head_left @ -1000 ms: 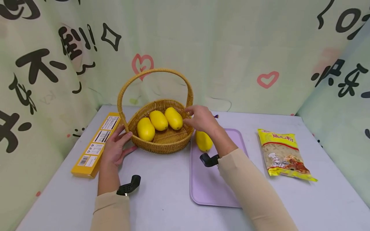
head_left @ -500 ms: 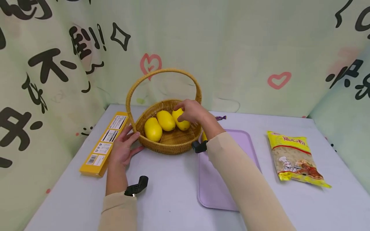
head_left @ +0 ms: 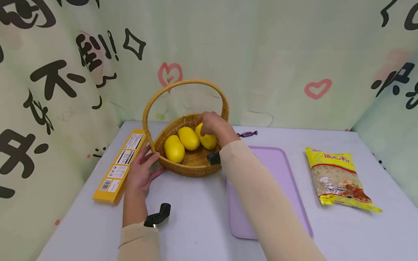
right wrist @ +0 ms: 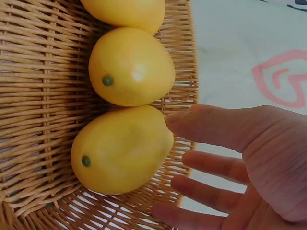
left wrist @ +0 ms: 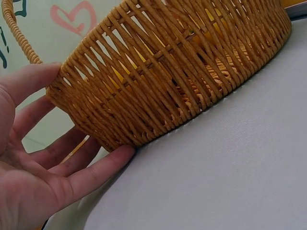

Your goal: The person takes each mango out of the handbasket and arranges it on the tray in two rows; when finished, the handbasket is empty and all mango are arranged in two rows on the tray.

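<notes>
A wicker basket with a tall arched handle holds three yellow oval fruits, each smooth; in the right wrist view two show a green stem spot. My left hand holds the basket's left end. In the left wrist view its digits spread from the rim down to the base. My right hand reaches inside over the rightmost fruit. Seen from the right wrist, the thumb tip touches that fruit's end, while the other fingers stay spread and apart from it.
Left of the basket lies a long yellow box with white labels. A purple tray lies at the right, partly under my right sleeve. Beyond it are a purple-wrapped candy and a yellow macaroni bag. A printed curtain hangs behind.
My right hand has moved left from the basket's right rim onto the rightmost fruit. A fourth yellow fruit on the tray is now hidden behind my arm. The left hand stays on the basket.
</notes>
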A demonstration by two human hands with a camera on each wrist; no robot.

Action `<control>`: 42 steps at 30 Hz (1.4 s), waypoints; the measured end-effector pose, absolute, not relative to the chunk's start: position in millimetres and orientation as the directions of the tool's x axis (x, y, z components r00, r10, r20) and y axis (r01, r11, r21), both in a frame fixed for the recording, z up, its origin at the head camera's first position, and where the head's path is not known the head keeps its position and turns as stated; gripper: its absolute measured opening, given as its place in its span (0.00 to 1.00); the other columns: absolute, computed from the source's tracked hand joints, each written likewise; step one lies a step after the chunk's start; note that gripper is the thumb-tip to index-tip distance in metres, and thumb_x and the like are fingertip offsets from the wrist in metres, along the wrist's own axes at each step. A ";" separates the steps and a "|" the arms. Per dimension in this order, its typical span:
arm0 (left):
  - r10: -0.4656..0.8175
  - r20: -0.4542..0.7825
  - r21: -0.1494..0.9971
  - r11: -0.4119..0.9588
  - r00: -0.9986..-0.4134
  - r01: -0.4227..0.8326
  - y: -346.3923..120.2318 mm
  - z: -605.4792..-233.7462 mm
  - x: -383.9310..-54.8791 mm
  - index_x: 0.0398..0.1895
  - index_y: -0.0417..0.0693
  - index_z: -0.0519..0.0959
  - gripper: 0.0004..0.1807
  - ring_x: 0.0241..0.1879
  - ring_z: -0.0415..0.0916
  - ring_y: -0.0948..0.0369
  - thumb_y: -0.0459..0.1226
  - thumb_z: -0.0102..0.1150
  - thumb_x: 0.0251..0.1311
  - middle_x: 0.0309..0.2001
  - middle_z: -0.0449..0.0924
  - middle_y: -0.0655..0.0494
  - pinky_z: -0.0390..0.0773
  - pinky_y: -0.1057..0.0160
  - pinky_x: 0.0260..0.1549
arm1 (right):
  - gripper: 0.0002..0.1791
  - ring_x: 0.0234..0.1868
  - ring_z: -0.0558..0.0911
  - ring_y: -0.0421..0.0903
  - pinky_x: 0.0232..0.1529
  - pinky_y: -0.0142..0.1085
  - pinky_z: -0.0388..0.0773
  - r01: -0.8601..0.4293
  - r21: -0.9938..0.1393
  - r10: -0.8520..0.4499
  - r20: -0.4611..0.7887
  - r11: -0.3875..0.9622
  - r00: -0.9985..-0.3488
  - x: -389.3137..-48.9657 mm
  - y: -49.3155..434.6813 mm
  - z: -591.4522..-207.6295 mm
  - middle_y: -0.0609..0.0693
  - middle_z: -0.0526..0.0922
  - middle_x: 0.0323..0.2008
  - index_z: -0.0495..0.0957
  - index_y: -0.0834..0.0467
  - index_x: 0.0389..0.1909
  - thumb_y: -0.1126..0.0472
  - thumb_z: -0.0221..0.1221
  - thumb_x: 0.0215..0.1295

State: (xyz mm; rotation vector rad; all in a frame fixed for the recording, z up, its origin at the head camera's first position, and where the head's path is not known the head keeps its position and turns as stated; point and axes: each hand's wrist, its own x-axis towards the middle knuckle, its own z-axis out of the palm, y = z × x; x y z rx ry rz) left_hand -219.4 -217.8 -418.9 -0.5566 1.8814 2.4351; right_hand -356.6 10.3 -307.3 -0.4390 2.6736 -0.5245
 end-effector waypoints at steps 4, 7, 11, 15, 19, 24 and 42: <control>-0.203 -0.290 0.933 -0.277 -0.935 -0.229 -219.3 -418.3 -218.1 0.80 0.71 0.62 0.35 0.74 0.62 0.54 0.42 0.61 0.73 0.79 0.59 0.54 0.80 0.45 0.62 | 0.27 0.69 0.71 0.51 0.67 0.43 0.76 -0.224 -0.397 -0.357 -0.303 0.890 -0.884 -359.3 7.7 -309.3 0.54 0.70 0.74 0.77 0.51 0.69 0.68 0.60 0.71; -0.201 -0.302 0.927 -0.287 -0.932 -0.239 -217.4 -418.5 -218.6 0.79 0.72 0.63 0.35 0.74 0.62 0.55 0.42 0.61 0.73 0.79 0.59 0.54 0.79 0.46 0.63 | 0.28 0.69 0.72 0.51 0.59 0.40 0.78 -0.233 -0.370 -0.353 -0.300 0.899 -0.886 -360.5 8.2 -313.1 0.54 0.70 0.74 0.75 0.51 0.71 0.69 0.59 0.71; -0.212 -0.303 0.928 -0.289 -0.929 -0.237 -217.1 -419.5 -219.3 0.78 0.72 0.64 0.34 0.72 0.64 0.56 0.42 0.61 0.73 0.78 0.61 0.54 0.80 0.46 0.62 | 0.32 0.65 0.72 0.52 0.47 0.38 0.75 -0.251 -0.359 -0.367 -0.305 0.899 -0.879 -363.8 8.8 -320.3 0.55 0.69 0.75 0.72 0.50 0.73 0.70 0.60 0.69; -0.228 -0.299 0.929 -0.291 -0.927 -0.228 -218.8 -420.0 -219.0 0.78 0.72 0.65 0.33 0.71 0.66 0.57 0.42 0.61 0.73 0.77 0.62 0.55 0.80 0.45 0.62 | 0.33 0.67 0.70 0.52 0.55 0.40 0.75 -0.263 -0.357 -0.382 -0.319 0.896 -0.867 -367.9 5.8 -325.9 0.56 0.68 0.75 0.72 0.50 0.74 0.68 0.62 0.68; -0.227 -0.305 0.925 -0.302 -0.925 -0.231 -219.6 -420.9 -219.2 0.78 0.72 0.65 0.34 0.71 0.65 0.57 0.42 0.62 0.72 0.78 0.61 0.55 0.80 0.45 0.62 | 0.33 0.72 0.68 0.52 0.68 0.44 0.73 -0.251 -0.365 -0.378 -0.337 0.897 -0.862 -368.7 2.3 -328.9 0.55 0.68 0.75 0.73 0.50 0.73 0.66 0.64 0.67; -0.242 -0.305 0.927 -0.298 -0.921 -0.229 -219.3 -421.3 -220.2 0.78 0.72 0.66 0.33 0.71 0.66 0.56 0.41 0.62 0.72 0.77 0.62 0.55 0.81 0.45 0.61 | 0.33 0.73 0.68 0.52 0.72 0.45 0.71 -0.227 -0.377 -0.365 -0.351 0.898 -0.863 -367.0 0.8 -329.5 0.54 0.68 0.75 0.73 0.49 0.73 0.65 0.66 0.66; -0.233 -0.291 0.934 -0.282 -0.928 -0.222 -217.9 -422.7 -220.2 0.79 0.70 0.64 0.34 0.72 0.65 0.55 0.42 0.62 0.72 0.77 0.62 0.54 0.81 0.45 0.61 | 0.33 0.71 0.69 0.55 0.60 0.42 0.75 -0.196 -0.409 -0.330 -0.289 0.891 -0.899 -358.9 2.0 -324.0 0.57 0.66 0.76 0.73 0.50 0.72 0.67 0.63 0.66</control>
